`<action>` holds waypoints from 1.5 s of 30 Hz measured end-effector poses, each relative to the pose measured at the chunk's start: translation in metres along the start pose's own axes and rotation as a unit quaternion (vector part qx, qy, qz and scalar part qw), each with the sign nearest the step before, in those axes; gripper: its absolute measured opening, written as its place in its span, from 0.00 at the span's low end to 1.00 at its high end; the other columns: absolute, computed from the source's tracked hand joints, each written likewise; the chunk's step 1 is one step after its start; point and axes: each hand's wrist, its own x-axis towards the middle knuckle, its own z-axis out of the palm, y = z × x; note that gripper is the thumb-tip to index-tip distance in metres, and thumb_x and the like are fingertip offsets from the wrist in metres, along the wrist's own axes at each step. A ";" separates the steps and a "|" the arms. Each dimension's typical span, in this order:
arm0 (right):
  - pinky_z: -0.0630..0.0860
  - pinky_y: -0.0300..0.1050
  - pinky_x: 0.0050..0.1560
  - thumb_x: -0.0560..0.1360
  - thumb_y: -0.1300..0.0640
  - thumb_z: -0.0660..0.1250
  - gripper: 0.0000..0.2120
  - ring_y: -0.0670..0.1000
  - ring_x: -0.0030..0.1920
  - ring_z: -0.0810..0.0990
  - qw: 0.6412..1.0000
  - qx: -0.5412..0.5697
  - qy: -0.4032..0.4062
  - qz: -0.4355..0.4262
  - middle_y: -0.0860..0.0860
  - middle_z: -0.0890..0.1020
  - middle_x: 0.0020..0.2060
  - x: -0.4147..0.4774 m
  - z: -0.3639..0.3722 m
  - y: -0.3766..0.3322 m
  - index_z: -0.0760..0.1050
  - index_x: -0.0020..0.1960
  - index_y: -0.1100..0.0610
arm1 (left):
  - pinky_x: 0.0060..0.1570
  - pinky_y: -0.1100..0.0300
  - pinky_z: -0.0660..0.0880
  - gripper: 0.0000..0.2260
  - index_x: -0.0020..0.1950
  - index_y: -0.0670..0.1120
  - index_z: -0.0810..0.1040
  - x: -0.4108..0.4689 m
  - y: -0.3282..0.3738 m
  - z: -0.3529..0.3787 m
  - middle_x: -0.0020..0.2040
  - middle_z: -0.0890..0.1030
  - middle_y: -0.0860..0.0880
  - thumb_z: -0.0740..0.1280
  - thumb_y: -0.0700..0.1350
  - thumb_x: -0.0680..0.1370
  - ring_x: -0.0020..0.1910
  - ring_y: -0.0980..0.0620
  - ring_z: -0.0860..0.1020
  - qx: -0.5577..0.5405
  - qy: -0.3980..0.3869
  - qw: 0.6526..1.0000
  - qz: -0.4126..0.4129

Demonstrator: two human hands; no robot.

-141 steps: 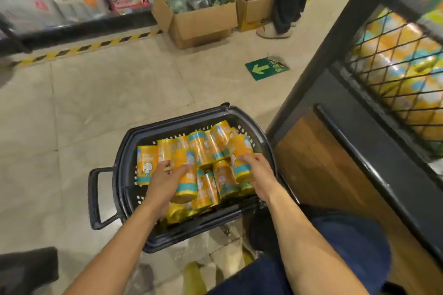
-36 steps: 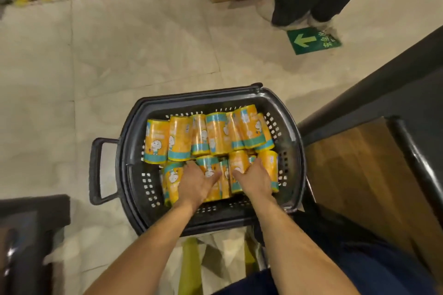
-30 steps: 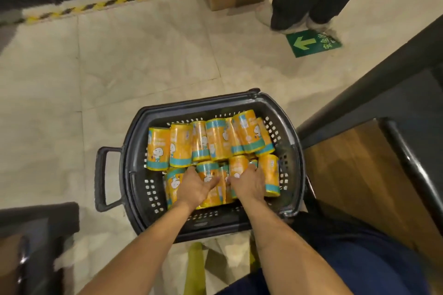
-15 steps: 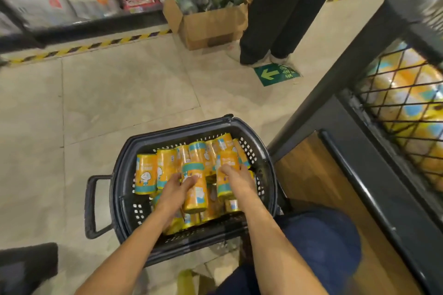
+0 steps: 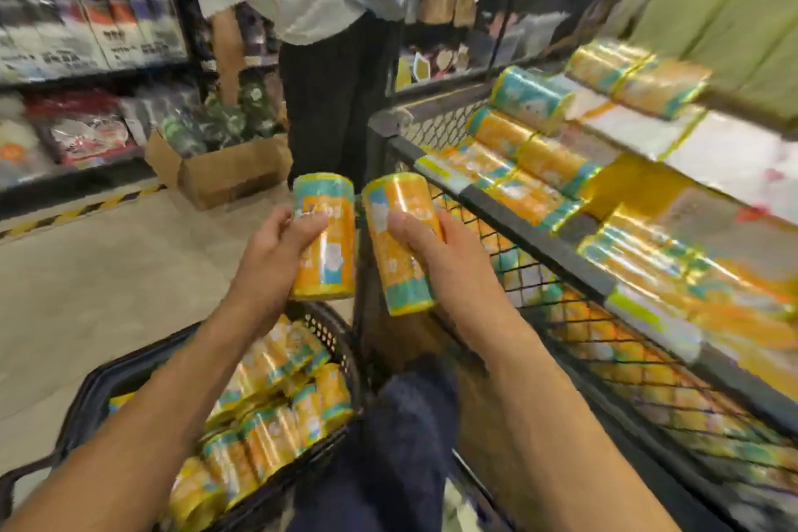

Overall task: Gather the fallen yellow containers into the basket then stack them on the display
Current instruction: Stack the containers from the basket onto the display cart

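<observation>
Over the basket (image 5: 108, 376): two yellow containers are held up in the air, one in each hand, side by side and almost touching.
Left hand (image 5: 276, 246): its grip is closed around the left container (image 5: 330, 268), with the fingers wrapped over the front of the label.
Right hand (image 5: 444, 263): its grip is closed around the right container (image 5: 399, 203), with the thumb across the front.
Long axis: both containers stand nearly upright; the right one leans with its top a little to the left.
Display (image 5: 539, 246): it lies to the right of both hands and a little ahead. The right hand is the nearer one, just beside the wire front (image 5: 514, 268).
Stacked rows (image 5: 531, 168): the containers there lie on their sides, so I judge that the held ones must be turned flat before they are set down.
Basket load (image 5: 276, 402): many containers lie inside, so the stacking looks far from finished.
</observation>
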 end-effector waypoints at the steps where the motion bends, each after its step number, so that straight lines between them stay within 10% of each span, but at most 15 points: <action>1: 0.83 0.46 0.49 0.73 0.36 0.72 0.20 0.46 0.45 0.86 1.000 -0.006 0.024 -0.012 0.47 0.87 0.45 -0.009 -0.023 -0.012 0.82 0.53 0.52 | 0.40 0.56 0.81 0.08 0.50 0.50 0.78 -0.002 0.018 0.022 0.44 0.83 0.49 0.72 0.52 0.77 0.41 0.52 0.83 0.004 -0.027 0.999 0.020; 12: 0.81 0.53 0.47 0.72 0.37 0.74 0.22 0.53 0.45 0.86 0.963 -0.082 0.258 -0.007 0.53 0.86 0.45 -0.083 -0.251 -0.050 0.81 0.53 0.54 | 0.53 0.58 0.81 0.31 0.63 0.51 0.77 0.022 0.109 0.242 0.53 0.86 0.53 0.82 0.60 0.66 0.51 0.56 0.85 0.125 -0.301 0.925 0.193; 15: 0.76 0.45 0.40 0.71 0.39 0.76 0.21 0.49 0.39 0.82 0.942 -0.143 0.303 0.025 0.52 0.86 0.41 -0.083 -0.302 -0.039 0.83 0.51 0.56 | 0.43 0.74 0.75 0.26 0.61 0.52 0.74 0.026 0.111 0.301 0.51 0.82 0.58 0.82 0.54 0.69 0.46 0.65 0.79 0.248 -0.371 0.863 0.236; 19: 0.76 0.46 0.42 0.68 0.40 0.79 0.21 0.49 0.40 0.82 0.931 -0.214 0.283 0.080 0.52 0.87 0.39 -0.076 -0.340 -0.013 0.85 0.48 0.57 | 0.55 0.50 0.80 0.32 0.63 0.57 0.78 0.046 0.089 0.353 0.54 0.82 0.57 0.79 0.66 0.62 0.53 0.55 0.82 0.384 -0.468 0.743 0.286; 25: 0.82 0.47 0.44 0.64 0.44 0.84 0.24 0.52 0.47 0.86 0.940 -0.233 0.215 0.126 0.50 0.86 0.48 -0.067 -0.349 0.027 0.79 0.55 0.51 | 0.64 0.50 0.73 0.30 0.72 0.58 0.76 0.067 0.066 0.379 0.66 0.77 0.57 0.79 0.59 0.71 0.65 0.53 0.75 0.478 -0.566 0.617 0.265; 30: 0.79 0.47 0.58 0.68 0.47 0.82 0.26 0.48 0.58 0.82 0.944 -0.280 0.091 0.149 0.44 0.83 0.57 -0.065 -0.355 0.045 0.78 0.63 0.46 | 0.67 0.67 0.68 0.30 0.74 0.56 0.75 0.072 0.044 0.383 0.70 0.74 0.62 0.79 0.53 0.73 0.70 0.62 0.71 0.447 -0.617 0.613 0.209; 35: 0.68 0.42 0.62 0.73 0.41 0.77 0.35 0.48 0.68 0.73 0.927 -0.318 0.069 0.185 0.44 0.75 0.68 -0.061 -0.357 0.054 0.72 0.76 0.47 | 0.66 0.61 0.64 0.25 0.72 0.56 0.75 0.068 0.039 0.388 0.67 0.74 0.62 0.76 0.46 0.77 0.69 0.62 0.69 0.436 -0.627 0.620 0.179; 45: 0.78 0.48 0.60 0.73 0.36 0.74 0.27 0.49 0.58 0.80 0.916 -0.340 0.144 0.155 0.46 0.82 0.58 -0.065 -0.345 0.062 0.80 0.65 0.51 | 0.73 0.52 0.63 0.23 0.75 0.57 0.74 0.059 0.040 0.374 0.77 0.69 0.56 0.71 0.51 0.80 0.75 0.54 0.66 0.441 -0.622 0.622 0.175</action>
